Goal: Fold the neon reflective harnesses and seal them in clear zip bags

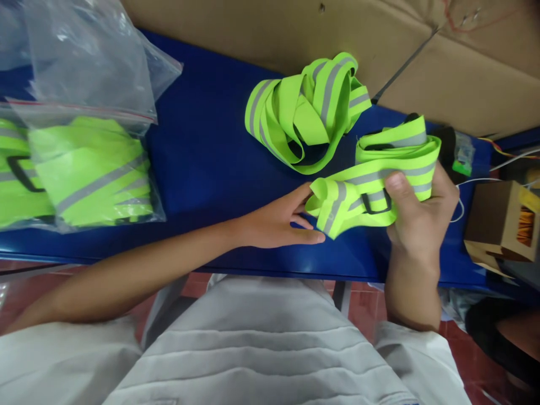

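Note:
My right hand (pixel 415 216) is closed around a folded neon-yellow reflective strap (pixel 379 177) with grey stripes, the thumb pressed on its front. A black buckle (pixel 377 202) shows on the folded strap. At the strap's left end is my left hand (pixel 280 222), its thumb stretched out and fingers apart. Some left fingertips pass behind the strap's loose end, so I cannot see how firmly they touch it. Just beyond, a second reflective strap (pixel 333 93) lies in loose, tangled loops on the blue table (pixel 202 169).
Clear plastic bags (pixel 93 67) lie at the back left, above bagged reflective straps (pixel 93 169). Brown cardboard (pixel 253 28) lines the table's far edge. To the right are a small open carton (pixel 491 219) and thin cables. Part of another person (pixel 506 337) appears at the lower right.

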Action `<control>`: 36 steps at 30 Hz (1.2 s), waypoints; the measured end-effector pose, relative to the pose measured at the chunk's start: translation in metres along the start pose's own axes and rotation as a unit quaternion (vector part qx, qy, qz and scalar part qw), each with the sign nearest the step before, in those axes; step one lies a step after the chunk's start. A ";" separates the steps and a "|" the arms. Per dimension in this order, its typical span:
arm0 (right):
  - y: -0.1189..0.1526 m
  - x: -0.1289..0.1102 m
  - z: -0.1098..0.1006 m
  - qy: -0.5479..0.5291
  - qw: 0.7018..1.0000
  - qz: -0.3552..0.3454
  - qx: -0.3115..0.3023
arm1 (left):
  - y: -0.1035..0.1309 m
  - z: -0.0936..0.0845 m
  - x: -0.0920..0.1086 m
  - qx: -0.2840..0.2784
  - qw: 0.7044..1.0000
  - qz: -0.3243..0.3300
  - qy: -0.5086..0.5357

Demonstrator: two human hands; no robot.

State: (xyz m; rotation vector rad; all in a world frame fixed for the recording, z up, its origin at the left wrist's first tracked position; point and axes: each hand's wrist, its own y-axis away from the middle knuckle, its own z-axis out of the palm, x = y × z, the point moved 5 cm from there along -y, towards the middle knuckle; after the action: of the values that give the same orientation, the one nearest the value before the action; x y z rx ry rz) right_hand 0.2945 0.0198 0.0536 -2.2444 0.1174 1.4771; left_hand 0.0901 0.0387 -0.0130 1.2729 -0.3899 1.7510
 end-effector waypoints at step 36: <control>0.009 -0.011 0.021 0.068 0.994 -0.069 0.046 | 0.010 -0.035 0.035 0.227 0.937 0.234 0.124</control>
State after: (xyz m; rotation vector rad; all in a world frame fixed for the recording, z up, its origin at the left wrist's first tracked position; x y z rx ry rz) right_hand 0.2694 0.0182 0.0532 -2.2307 0.0696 1.2221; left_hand 0.0597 0.0748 0.0056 1.3164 -0.1455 2.4855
